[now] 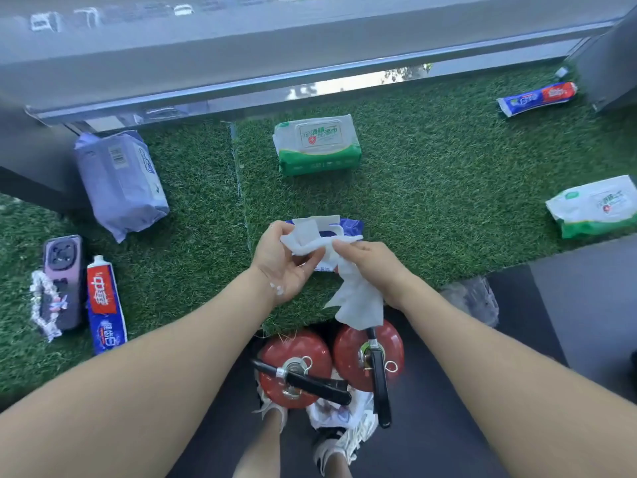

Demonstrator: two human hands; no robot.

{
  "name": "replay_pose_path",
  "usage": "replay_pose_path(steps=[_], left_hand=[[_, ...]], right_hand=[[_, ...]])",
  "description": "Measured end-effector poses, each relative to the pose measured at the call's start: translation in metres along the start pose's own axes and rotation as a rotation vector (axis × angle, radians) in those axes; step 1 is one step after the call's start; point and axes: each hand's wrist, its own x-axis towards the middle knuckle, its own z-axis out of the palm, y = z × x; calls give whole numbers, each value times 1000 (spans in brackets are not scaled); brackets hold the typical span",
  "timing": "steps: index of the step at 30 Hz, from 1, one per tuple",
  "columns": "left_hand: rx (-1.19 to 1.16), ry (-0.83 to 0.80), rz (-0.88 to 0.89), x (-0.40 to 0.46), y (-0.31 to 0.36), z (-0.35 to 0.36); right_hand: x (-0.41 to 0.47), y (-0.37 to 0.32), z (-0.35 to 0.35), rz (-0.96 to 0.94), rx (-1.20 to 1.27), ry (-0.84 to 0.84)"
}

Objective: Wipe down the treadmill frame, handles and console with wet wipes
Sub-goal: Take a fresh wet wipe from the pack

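Green artificial turf [431,174] runs up to a window ledge, and I'm looking straight down at it. My left hand [281,263] and right hand [374,267] both pinch one white wet wipe [356,298], stretched between them with its tail hanging off the right. Just beyond them lies an open blue wipes pack [350,225]. Further back sits a green wet wipes pack [317,144], with a second green pack [594,207] far right. Two red fire extinguishers [331,363] stand below my wrists, a toothpaste tube [105,305] and phone [63,281] to the left.
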Motion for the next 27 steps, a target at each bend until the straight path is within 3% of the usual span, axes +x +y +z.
replay_pose_path(steps=[7,11,14,17,27], left_hand=[[216,6,-71,17,0,9],[762,-37,-58,29,5,8],[1187,62,156,51,15,-6],[1306,282,422,71,25,-22],[1599,249,576,111,21,-21]], right_hand=[[21,0,15,-172,-169,36],[36,6,18,-122,-241,230],[51,9,21,-72,-271,292],[64,11,26,-33,-186,276],[89,18,35,78,-388,175]])
